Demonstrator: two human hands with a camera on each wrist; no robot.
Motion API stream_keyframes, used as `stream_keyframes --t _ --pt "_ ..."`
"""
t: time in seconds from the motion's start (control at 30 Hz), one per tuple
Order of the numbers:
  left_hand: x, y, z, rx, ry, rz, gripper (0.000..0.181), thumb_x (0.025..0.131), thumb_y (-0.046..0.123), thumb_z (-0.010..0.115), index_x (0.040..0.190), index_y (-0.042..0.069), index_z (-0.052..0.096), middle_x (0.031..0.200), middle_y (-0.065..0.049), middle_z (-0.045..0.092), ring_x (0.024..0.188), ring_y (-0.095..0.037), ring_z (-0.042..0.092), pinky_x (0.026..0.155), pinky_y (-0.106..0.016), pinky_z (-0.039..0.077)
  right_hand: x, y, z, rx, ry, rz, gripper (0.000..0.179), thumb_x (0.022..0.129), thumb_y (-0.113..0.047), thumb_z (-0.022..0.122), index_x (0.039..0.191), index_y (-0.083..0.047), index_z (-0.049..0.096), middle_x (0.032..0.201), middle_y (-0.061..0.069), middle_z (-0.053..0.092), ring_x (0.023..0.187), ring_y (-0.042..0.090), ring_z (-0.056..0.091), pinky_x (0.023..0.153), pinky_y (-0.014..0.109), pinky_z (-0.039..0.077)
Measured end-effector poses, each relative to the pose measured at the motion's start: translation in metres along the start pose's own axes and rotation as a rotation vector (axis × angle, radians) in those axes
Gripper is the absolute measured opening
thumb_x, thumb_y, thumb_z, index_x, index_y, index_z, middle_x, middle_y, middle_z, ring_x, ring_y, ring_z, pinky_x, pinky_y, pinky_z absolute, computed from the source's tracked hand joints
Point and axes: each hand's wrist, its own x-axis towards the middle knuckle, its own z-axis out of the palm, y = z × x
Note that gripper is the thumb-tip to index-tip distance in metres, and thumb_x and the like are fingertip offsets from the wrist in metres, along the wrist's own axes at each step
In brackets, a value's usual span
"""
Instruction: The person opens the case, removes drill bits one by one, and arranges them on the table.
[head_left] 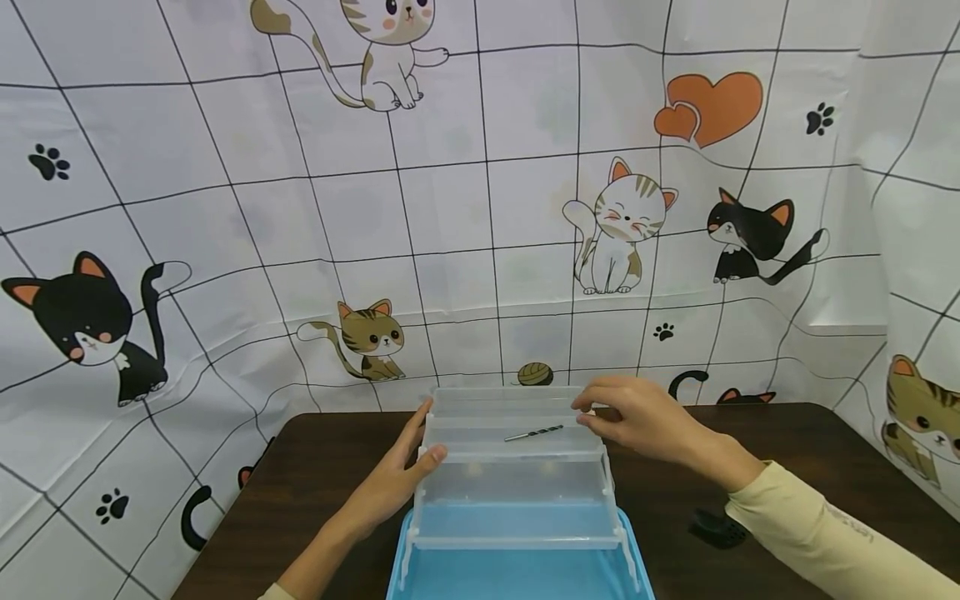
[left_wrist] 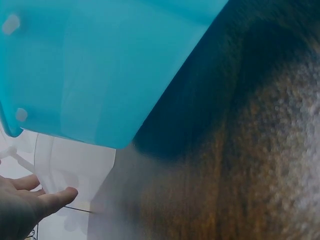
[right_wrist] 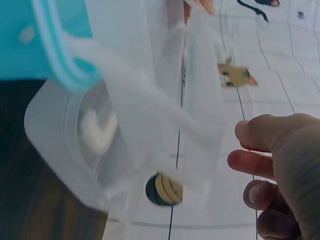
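A blue storage box (head_left: 517,571) stands on the table with its clear fold-out trays (head_left: 513,479) raised in steps. On an upper tray lies a drill bit (head_left: 533,433) with a dark spiral end and a silvery shank. My left hand (head_left: 397,479) rests along the left side of the upper trays, its fingers and thumb extended at the plastic; the left wrist view shows that hand (left_wrist: 30,202) beside a clear tray wall (left_wrist: 75,165). At the trays' upper right corner is my right hand (head_left: 645,421), fingers loosely bent. Seen from the right wrist, this hand (right_wrist: 280,175) holds nothing.
The dark brown table (head_left: 337,446) extends on both sides of the box. A small black object (head_left: 716,529) lies under the right forearm. Behind the table hangs a white sheet (head_left: 450,208) with grid lines and printed cats.
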Motion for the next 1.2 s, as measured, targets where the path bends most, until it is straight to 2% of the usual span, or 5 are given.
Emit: stream_keyframes --t 0.13,0.27,0.47,0.8,1.2 --pt "-0.001 -0.001 0.0 0.0 -0.003 0.002 0.073 0.107 0.037 0.055 0.159 0.054 0.006 0.168 -0.003 0.006 0.15 -0.041 0.015 0.106 -0.074 0.026 0.012 -0.007 0.009 -0.006 -0.09 -0.017 0.017 0.09 -0.014 0.08 0.107 -0.014 0.077 0.105 -0.007 0.07 0.068 -0.001 0.057 0.058 0.023 0.049" --pt "-0.001 -0.001 0.0 0.0 -0.005 -0.006 0.073 0.107 0.038 0.055 0.159 0.054 0.006 0.169 -0.004 0.005 0.151 -0.041 0.014 0.106 -0.074 0.026 0.021 -0.012 0.018 -0.01 -0.166 -0.038 0.017 0.091 -0.015 0.079 0.109 -0.016 0.078 0.109 -0.008 0.071 0.083 0.009 0.069 0.067 0.029 0.056" --pt "-0.001 0.001 0.001 0.003 -0.005 -0.009 0.073 0.107 0.038 0.055 0.158 0.054 0.006 0.169 -0.002 0.005 0.151 -0.04 0.013 0.106 -0.075 0.025 0.027 -0.016 0.025 -0.068 -0.214 -0.065 0.015 0.091 -0.017 0.08 0.106 -0.016 0.079 0.108 -0.008 0.072 0.094 0.01 0.069 0.073 0.031 0.058" --pt "0.0 0.001 -0.002 0.012 -0.003 -0.007 0.073 0.106 0.039 0.055 0.158 0.055 0.006 0.169 -0.002 0.006 0.151 -0.04 0.013 0.105 -0.076 0.023 0.026 -0.02 0.018 -0.104 -0.261 -0.043 0.02 0.089 -0.01 0.08 0.108 -0.015 0.078 0.103 -0.005 0.07 0.084 0.011 0.068 0.066 0.029 0.055" --pt "-0.001 0.002 -0.002 0.025 0.002 -0.015 0.073 0.106 0.04 0.055 0.158 0.056 0.006 0.168 -0.006 0.008 0.15 -0.043 0.015 0.105 -0.077 0.025 0.018 -0.02 0.012 -0.142 -0.266 0.014 0.012 0.086 -0.011 0.083 0.097 -0.016 0.08 0.09 -0.009 0.067 0.07 0.003 0.059 0.055 0.024 0.048"
